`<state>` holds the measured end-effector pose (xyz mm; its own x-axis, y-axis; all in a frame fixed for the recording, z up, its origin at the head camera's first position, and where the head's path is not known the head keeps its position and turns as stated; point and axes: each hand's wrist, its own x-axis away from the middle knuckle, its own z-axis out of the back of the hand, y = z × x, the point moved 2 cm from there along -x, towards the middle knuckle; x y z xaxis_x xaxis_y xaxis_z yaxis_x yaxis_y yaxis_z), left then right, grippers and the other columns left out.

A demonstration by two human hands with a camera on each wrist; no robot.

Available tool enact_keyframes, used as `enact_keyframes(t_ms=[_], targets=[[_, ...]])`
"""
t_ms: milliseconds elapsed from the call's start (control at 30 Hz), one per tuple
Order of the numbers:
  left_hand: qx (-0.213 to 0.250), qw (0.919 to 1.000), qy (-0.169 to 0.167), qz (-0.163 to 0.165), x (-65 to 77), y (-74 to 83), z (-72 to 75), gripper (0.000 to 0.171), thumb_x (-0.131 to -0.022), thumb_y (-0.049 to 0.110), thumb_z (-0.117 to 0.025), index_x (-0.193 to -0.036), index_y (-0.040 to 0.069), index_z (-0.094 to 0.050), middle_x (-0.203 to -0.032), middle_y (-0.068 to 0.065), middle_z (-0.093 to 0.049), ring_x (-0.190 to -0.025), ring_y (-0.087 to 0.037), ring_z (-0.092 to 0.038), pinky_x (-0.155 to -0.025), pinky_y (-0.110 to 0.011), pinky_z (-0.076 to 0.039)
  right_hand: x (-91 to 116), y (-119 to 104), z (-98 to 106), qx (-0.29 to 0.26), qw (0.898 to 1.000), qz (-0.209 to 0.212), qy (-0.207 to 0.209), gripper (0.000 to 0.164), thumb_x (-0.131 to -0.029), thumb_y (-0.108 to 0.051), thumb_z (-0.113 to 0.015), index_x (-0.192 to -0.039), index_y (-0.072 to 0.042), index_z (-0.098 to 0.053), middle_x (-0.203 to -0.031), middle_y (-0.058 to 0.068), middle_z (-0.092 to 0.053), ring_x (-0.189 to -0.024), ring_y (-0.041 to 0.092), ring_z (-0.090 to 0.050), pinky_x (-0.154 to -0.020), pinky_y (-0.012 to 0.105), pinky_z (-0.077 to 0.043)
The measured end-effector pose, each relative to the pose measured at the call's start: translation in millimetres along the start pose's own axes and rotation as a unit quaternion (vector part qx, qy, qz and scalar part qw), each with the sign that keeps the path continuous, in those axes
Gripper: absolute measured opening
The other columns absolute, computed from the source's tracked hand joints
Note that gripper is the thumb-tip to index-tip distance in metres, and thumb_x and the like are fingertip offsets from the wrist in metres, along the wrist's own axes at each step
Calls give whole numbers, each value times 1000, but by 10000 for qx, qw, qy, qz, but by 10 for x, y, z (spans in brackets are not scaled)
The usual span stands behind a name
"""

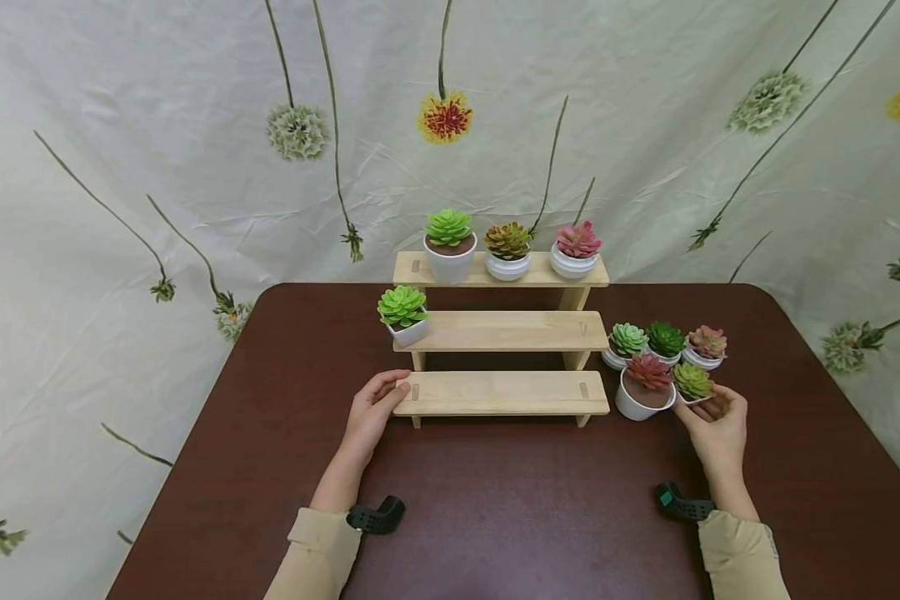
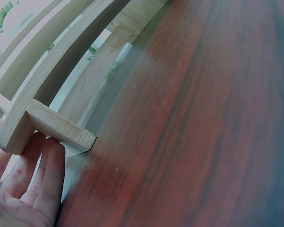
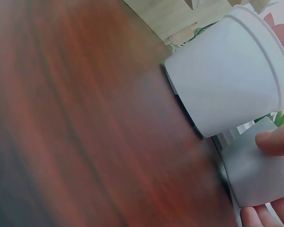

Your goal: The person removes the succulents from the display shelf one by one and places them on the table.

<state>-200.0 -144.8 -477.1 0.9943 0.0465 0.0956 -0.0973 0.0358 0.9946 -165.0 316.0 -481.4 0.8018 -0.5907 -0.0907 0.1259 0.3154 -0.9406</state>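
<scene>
Basically, L hand [image 1: 367, 417] pinches the stand [image 1: 502, 392] at its bottom L end, prob. to steady it. R hand [image 1: 720, 423] is clamped on the yellow-green plant's pot [image 3: 251, 172], below the leaves, prob. to spare them; pot's R of stand, beside red plant [image 1: 648, 372]. Can't tell if lifted.

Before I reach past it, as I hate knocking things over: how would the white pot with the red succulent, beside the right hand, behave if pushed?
The white pot has a crisp, even shape, so it is probably stiff. Pushed high up, it might tip, since it narrows toward the base. Its smooth side could prove slippery.
</scene>
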Motion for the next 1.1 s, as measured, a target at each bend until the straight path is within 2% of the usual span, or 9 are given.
enact_keyframes(t_ms=[67, 133, 267, 367, 500, 633, 833, 933, 1100], targets=[[-15, 10000, 0, -1, 25, 55, -10, 28, -93, 10, -59, -120, 1, -60, -118, -17, -60, -96, -11, -55, -80, -22, -42, 0, 2, 4, 12, 10000, -1, -33, 59, -79, -3, -72, -126, -1, -36, -113, 7, -46, -83, -7, -47, -71, 5, -40], [-25, 10000, -2, -14, 21, 41, -12, 29, -93, 11, -59, -120, 1, -60, -118, -16, -60, -97, -11, -54, -81, -21, -42, 0, 0, 3, 12, 10000, 4, -65, 60, -80, -3, -72, -126, 1, -35, -114, 8, -46, -83, -7, -47, -71, 5, -40], [19, 10000, 10, -93, -48, -112, 14, 30, -92, 16, -62, -119, 5, -62, -118, -14, -61, -101, -13, -54, -83, -22, -41, 13, -30, 15, 109, 9999, -13, -80, 61, -81, -5, -72, -129, 2, -34, -115, 5, -45, -87, -4, -48, -74, 7, -41], [-2, 9999, 34, -140, -50, -129, 15, 30, -91, 18, -63, -118, 5, -62, -117, -13, -61, -102, -14, -54, -84, -22, -41, 33, -62, 29, 270, 9996, 72, -11, 64, -81, -9, -72, -131, 2, -35, -115, 0, -44, -94, 1, -47, -83, 13, -42], [-11, 9999, 57, -105, -55, -128, 15, 31, -91, 19, -63, -119, 6, -62, -116, -12, -61, -101, -14, -54, -83, -22, -42, 60, -140, 34, 413, 9979, 440, 238, 63, -79, -8, -72, -130, 4, -37, -113, 1, -44, -99, 12, -47, -87, 23, -39], [68, 10000, 32, -33, -59, -123, 16, 32, -91, 18, -63, -121, 6, -61, -117, -12, -61, -98, -12, -55, -81, -22, -42, 95, -240, 40, 541, 9942, 780, 508, 61, -79, -5, -71, -129, 5, -38, -117, 11, -43, -108, 26, -44, -90, 27, -35], [66, 10000, 29, -31, -55, -115, 24, 31, -92, 17, -63, -120, 6, -62, -118, -13, -61, -98, -12, -55, -82, -21, -42, 135, -392, 33, 469, 9891, 1176, 746, 56, -81, -4, -69, -129, 6, -41, -123, 19, -43, -115, 30, -40, -100, 30, -31], [17, 10000, 31, -53, -51, -114, 23, 30, -91, 18, -63, -119, 6, -62, -117, -13, -61, -98, -12, -55, -81, -22, -42, 151, -466, -1, 364, 9859, 1404, 835, 55, -80, -3, -70, -127, 6, -43, -120, 14, -44, -114, 30, -41, -97, 26, -32], [-29, 9999, 40, -116, -46, -107, 14, 29, -91, 18, -63, -118, 6, -62, -116, -13, -61, -99, -14, -55, -80, -22, -43, 174, -578, -99, 5, 9808, 1762, 835, 53, -79, -2, -70, -125, 5, -46, -115, -10, -42, -113, 26, -44, -89, 25, -34]])
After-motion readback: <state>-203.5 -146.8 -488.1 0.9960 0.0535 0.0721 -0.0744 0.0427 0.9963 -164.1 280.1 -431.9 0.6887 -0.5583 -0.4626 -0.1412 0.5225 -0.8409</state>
